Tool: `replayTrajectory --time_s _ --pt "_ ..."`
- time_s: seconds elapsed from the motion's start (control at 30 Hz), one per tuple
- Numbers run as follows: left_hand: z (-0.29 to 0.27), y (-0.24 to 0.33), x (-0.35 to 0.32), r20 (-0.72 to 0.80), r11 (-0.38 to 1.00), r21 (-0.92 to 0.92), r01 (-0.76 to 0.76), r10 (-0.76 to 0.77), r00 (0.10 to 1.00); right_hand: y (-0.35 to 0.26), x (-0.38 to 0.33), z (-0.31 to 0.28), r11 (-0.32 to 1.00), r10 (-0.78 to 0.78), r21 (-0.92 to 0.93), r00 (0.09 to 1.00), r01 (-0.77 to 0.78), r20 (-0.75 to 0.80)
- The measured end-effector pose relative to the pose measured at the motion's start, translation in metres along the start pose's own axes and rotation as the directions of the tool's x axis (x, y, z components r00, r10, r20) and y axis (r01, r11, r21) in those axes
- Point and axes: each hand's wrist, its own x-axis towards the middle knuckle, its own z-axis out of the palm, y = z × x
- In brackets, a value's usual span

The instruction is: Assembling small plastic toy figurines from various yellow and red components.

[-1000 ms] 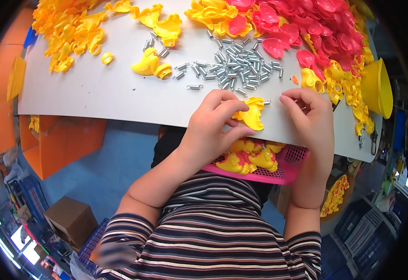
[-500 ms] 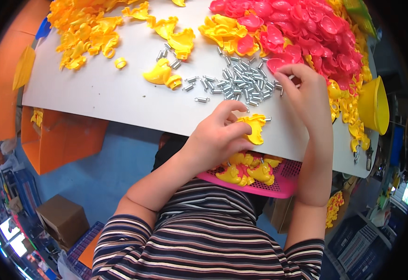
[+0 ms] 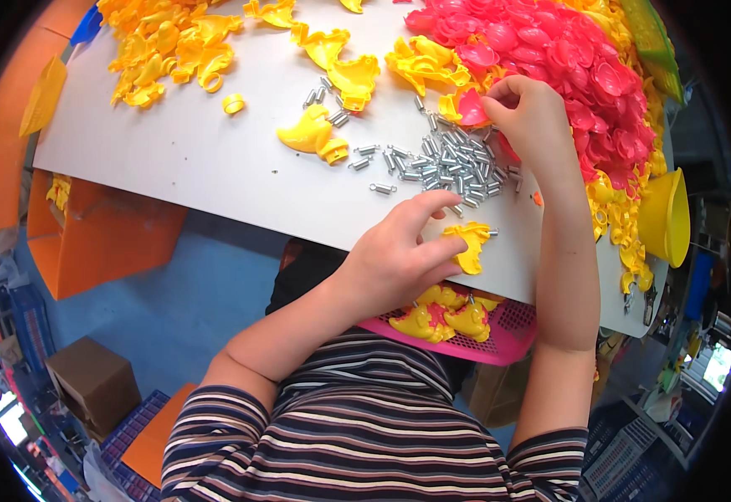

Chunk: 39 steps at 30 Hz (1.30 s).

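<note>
Glossy yellow shell (image 3: 472, 253) at the table's (image 3: 215, 180) front edge

It is bright yellow, thin and uneven in outline, a silvery spring (image 3: 493, 233) jutting from its upper right. The left hand (image 3: 403, 253), fingers loosely bent, meets its left side; I cannot tell whether it grips. The right hand's (image 3: 534, 121) fingertips reach a pinkish-red cup (image 3: 471, 107), whether pinching it I cannot tell

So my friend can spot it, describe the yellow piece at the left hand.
On the white table, look nearest the pink basket. By the left hand lies a yellow plastic shell; unlike the yellow shells heaped far left, it has a silver spring jutting right.
</note>
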Motion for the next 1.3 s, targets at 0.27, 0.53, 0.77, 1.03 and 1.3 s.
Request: replayTrajectory --time_s 0.27,0.53,0.77,1.03,1.3 --pt "-0.020 0.012 0.025 -0.292 0.952 -0.225 0.207 -0.269 0.918 -0.015 -0.050 -0.023 0.946 -0.149 0.249 0.961 0.207 -0.235" --pt "0.001 0.029 0.043 -0.116 0.801 -0.522 0.293 -0.407 0.906 -0.039 -0.118 -0.029 0.817 -0.179 0.506 0.956 0.277 -0.234" --pt "0.005 0.040 0.030 -0.151 0.899 -0.347 0.268 -0.335 0.930 -0.010 -0.146 -0.028 0.880 -0.074 0.452 0.981 0.148 -0.178" --pt "0.004 0.028 0.001 -0.112 0.954 0.190 0.234 -0.216 0.970 0.008 -0.146 0.000 0.854 -0.494 0.013 0.819 0.520 -0.291" --pt "0.001 0.013 0.008 0.127 0.750 -0.434 0.499 -0.498 0.858 0.012 -0.141 0.004 0.828 -0.558 -0.037 0.814 0.560 -0.163"
